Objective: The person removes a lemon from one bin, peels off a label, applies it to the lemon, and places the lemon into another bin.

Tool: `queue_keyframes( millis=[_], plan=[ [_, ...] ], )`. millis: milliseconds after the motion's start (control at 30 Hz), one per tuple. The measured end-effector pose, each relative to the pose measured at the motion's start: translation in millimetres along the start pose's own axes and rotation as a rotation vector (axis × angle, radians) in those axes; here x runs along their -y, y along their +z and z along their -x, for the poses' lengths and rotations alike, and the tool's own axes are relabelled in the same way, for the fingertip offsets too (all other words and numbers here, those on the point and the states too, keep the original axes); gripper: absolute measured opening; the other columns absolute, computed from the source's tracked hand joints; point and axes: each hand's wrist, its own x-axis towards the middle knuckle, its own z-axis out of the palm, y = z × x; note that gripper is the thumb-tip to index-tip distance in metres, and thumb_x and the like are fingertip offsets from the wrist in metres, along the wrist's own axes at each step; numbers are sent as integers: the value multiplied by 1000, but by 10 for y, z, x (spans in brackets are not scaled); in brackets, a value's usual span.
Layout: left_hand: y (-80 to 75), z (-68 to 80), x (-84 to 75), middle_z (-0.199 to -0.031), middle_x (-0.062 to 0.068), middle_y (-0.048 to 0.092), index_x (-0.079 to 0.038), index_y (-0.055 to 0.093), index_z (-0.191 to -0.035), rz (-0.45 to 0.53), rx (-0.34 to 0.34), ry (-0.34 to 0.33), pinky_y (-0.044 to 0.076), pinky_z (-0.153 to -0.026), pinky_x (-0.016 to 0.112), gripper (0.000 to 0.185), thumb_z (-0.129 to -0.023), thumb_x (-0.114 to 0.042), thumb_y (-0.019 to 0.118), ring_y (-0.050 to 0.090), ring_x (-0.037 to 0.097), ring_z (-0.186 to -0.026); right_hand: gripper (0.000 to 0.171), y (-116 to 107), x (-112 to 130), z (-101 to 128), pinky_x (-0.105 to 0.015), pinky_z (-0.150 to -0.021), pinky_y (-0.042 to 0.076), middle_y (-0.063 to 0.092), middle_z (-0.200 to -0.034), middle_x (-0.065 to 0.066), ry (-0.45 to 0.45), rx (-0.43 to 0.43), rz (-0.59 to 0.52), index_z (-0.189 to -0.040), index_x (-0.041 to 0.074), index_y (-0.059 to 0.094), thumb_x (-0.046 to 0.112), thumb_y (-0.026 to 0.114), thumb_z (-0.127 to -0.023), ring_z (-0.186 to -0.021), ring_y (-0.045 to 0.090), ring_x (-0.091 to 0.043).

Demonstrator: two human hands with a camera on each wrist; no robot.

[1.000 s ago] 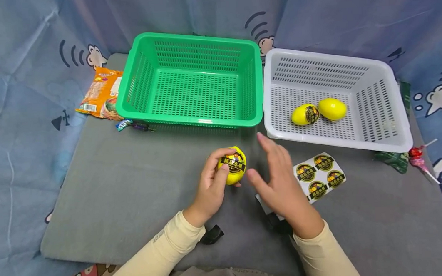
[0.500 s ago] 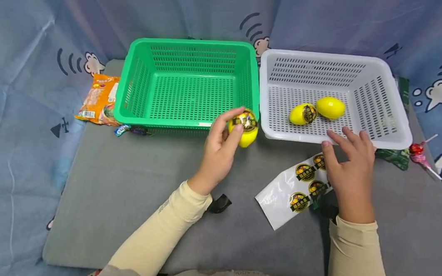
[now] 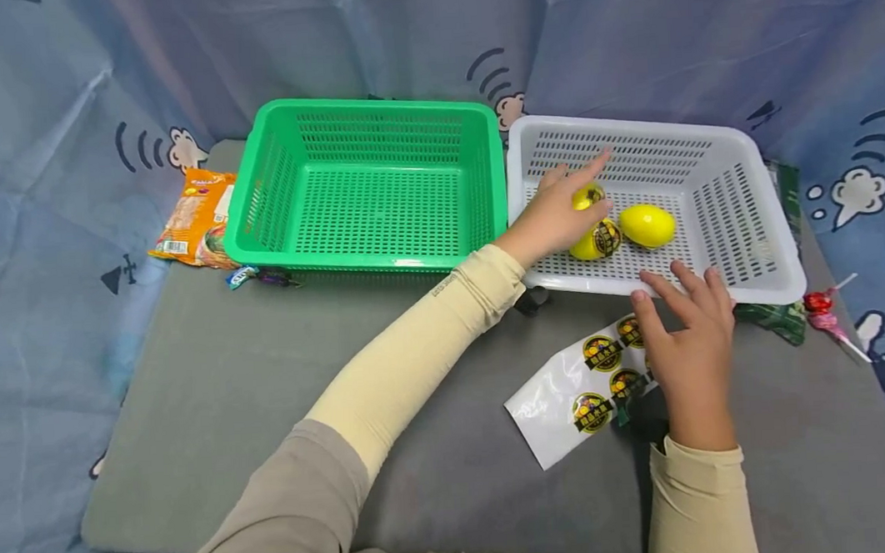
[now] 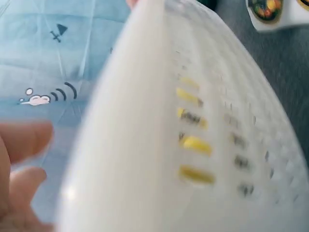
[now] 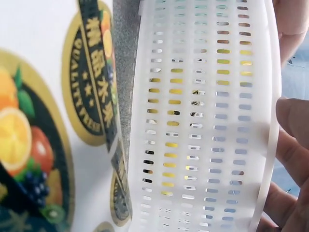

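My left hand [image 3: 557,214] reaches over the left side of the white basket [image 3: 787,285], its fingers spread around a lemon [image 3: 587,195] with a round fruit sticker. Thumb and index finger stand apart on either side of that lemon. Just in front lies a second stickered lemon [image 3: 585,250], and to its right a lemon [image 3: 648,226] with no sticker showing. My right hand [image 3: 690,351] has its fingertips at the basket's front rim, fingers loosely spread. Beside it a white sticker sheet [image 3: 554,400] lies on the grey table, partly covered by the hand.
A green basket [image 3: 367,262] stands left of the white one. Behind its left end is an orange snack packet [image 3: 192,223], with a small wrapped candy [image 3: 242,277] nearby. Lollipops [image 3: 823,315] and a dark green packet [image 3: 778,319] lie by the white basket's right front corner.
My left hand has carried its stickered lemon from the table's middle into the white basket and spread its fingers. My right hand has moved right to the basket's front rim.
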Motion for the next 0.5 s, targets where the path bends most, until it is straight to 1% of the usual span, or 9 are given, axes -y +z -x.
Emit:
queue_keyframes(
  millis=[67,100,133,200,267,333,400,433,500],
  plan=[
    [-12,35,34,-176,-6,15,-41,14,-170,20,52,11,26,-124,44,72,-111,-44,54,-1,10,-160,36,7,14,2,-55,-127,0,52,-157,-17,-2,4,1,-133,4,74,21,74,-102,-160,20,-29],
    [-23,82,48,-176,-5,9,-43,10,-170,54,52,22,25,-125,48,75,-110,-45,55,-4,8,-159,36,7,19,2,-55,-127,0,52,-157,-17,-3,5,1,-133,4,74,22,73,-102,-160,20,-29],
    [-33,141,64,-177,-5,7,-41,10,-170,101,31,46,27,-124,48,75,-110,-44,55,-4,8,-159,36,5,25,2,-55,-127,0,52,-157,-18,-5,4,0,-133,4,74,22,73,-102,-160,20,-30],
    [-68,297,100,-177,-3,9,-37,17,-171,224,-51,105,34,-121,44,73,-110,-39,58,5,6,-158,35,5,33,-2,-55,-127,0,53,-156,-18,-8,-1,-5,-132,3,74,21,73,-102,-159,20,-30],
    [-116,505,161,-175,-1,17,-28,29,-169,339,-153,189,42,-116,37,66,-110,-32,58,22,8,-155,35,1,36,6,-56,-127,-1,53,-155,-19,-12,2,-6,-132,2,74,21,72,-102,-159,19,-31],
    [-176,746,257,-173,-1,24,-18,38,-166,402,-222,276,42,-115,32,59,-111,-26,57,31,8,-151,36,-2,35,27,-57,-127,-3,52,-155,-21,-21,22,4,-133,1,72,21,69,-104,-159,18,-33],
    [-249,1015,380,-171,1,28,-12,42,-163,383,-271,337,36,-119,37,55,-111,-25,55,31,12,-151,37,-7,34,57,-59,-126,-5,49,-155,-23,-27,51,18,-135,0,69,21,65,-105,-159,15,-37],
    [-285,1153,448,-171,2,29,-10,43,-162,343,-299,355,31,-121,41,55,-111,-27,53,30,14,-153,37,-13,37,75,-60,-125,-6,48,-155,-25,-31,66,24,-135,-1,67,21,64,-105,-158,15,-39],
    [-355,1419,589,-172,2,26,-11,43,-162,231,-357,360,19,-125,50,58,-111,-38,50,22,16,-157,40,-43,58,103,-62,-124,-7,45,-156,-27,-26,103,38,-138,-3,64,23,61,-107,-158,13,-42]
  ],
)
